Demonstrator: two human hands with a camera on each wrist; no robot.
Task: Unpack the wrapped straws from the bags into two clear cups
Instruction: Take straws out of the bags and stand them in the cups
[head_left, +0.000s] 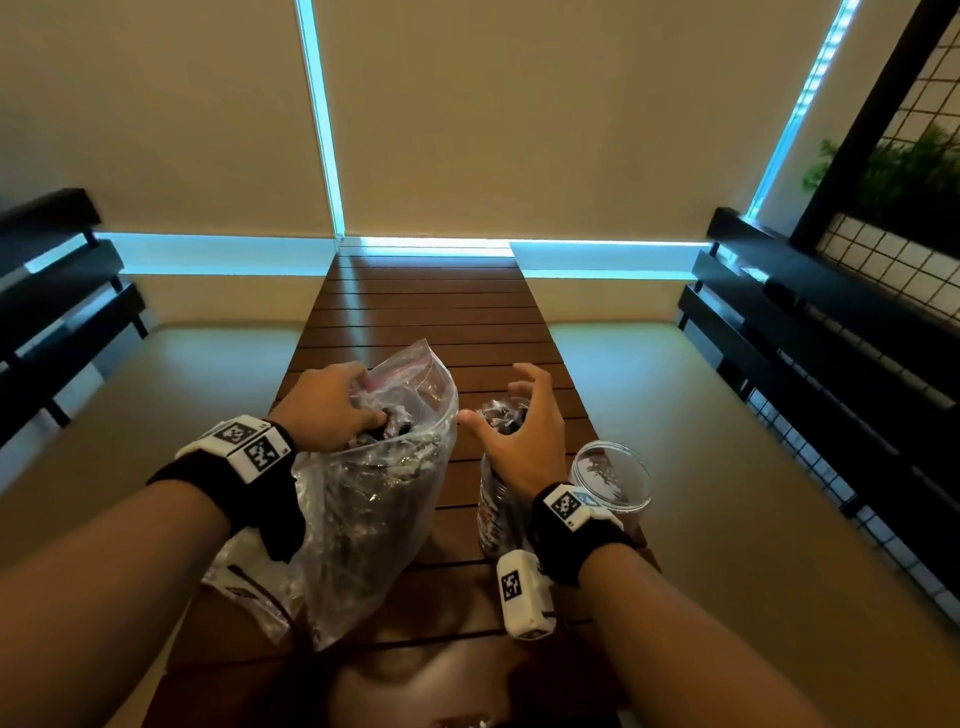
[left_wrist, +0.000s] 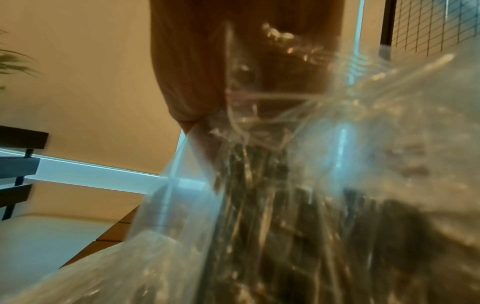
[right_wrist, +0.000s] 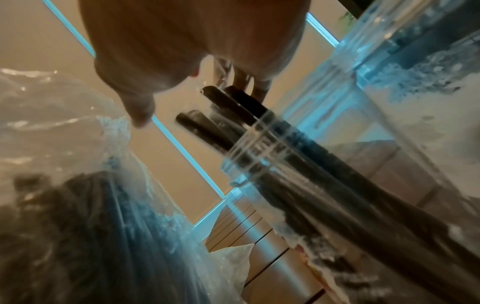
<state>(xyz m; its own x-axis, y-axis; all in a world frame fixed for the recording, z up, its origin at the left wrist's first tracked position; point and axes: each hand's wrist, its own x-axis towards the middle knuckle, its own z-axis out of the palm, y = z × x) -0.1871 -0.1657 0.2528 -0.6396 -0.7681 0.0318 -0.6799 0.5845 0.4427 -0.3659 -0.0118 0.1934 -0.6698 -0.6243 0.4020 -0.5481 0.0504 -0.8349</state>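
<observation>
A clear zip bag (head_left: 374, 519) full of black wrapped straws (left_wrist: 259, 205) stands upright on the slatted wooden table (head_left: 431, 312). My left hand (head_left: 376, 418) reaches into its mouth, fingers curled round the tops of some straws. To its right, a clear cup (head_left: 493, 509) holds several wrapped straws (head_left: 501, 415) standing on end. My right hand (head_left: 493, 395) hovers over their tops with thumb and fingers spread, holding nothing. The right wrist view shows that cup (right_wrist: 259, 144) and its straws (right_wrist: 233, 107) close up, with the bag (right_wrist: 78, 205) at left.
An empty clear cup (head_left: 613, 483) stands just right of the filled one, near the table's right edge. A flattened plastic bag (head_left: 244, 587) lies by my left forearm. Cushioned benches flank the narrow table, and the far slats are bare.
</observation>
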